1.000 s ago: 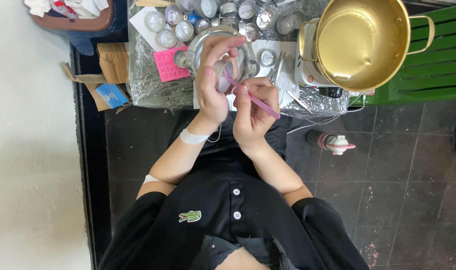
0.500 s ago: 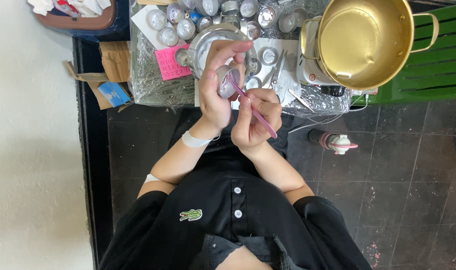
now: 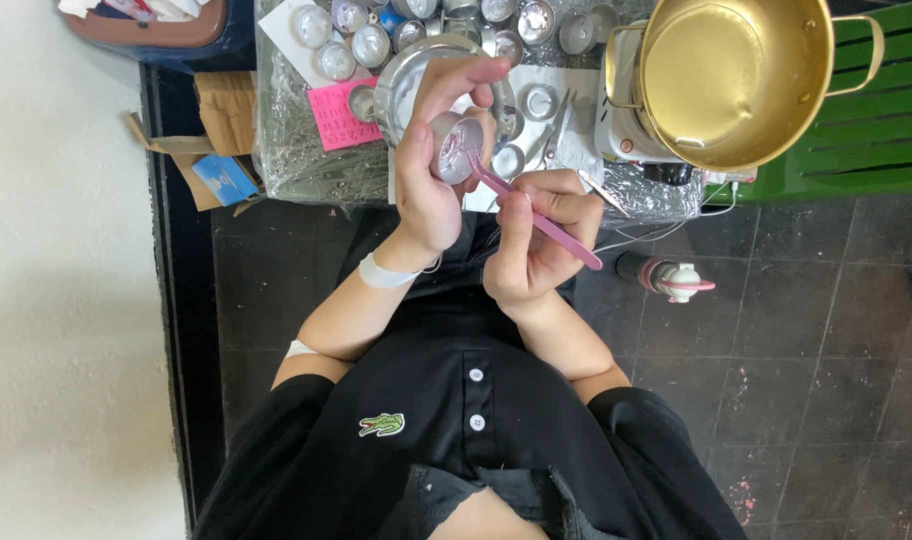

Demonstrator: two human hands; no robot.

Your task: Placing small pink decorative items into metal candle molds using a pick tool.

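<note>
Tealight cup [image 3: 456, 150] raised slightly nearer the camera since a second ago | left hand [image 3: 431, 165] gripping it above foil-covered table [image 3: 306, 165] | right hand [image 3: 536, 235] pinching pink tweezers [image 3: 536, 215], tip apparently inside cup | work continuing.

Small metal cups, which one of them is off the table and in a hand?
The small metal cup in the left hand, raised over the table, with the pink tweezers from the right hand at it. The others sit on the table.

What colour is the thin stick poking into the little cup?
Pink. The thin pink tweezers, held in the right hand, show best in the head view.
</note>
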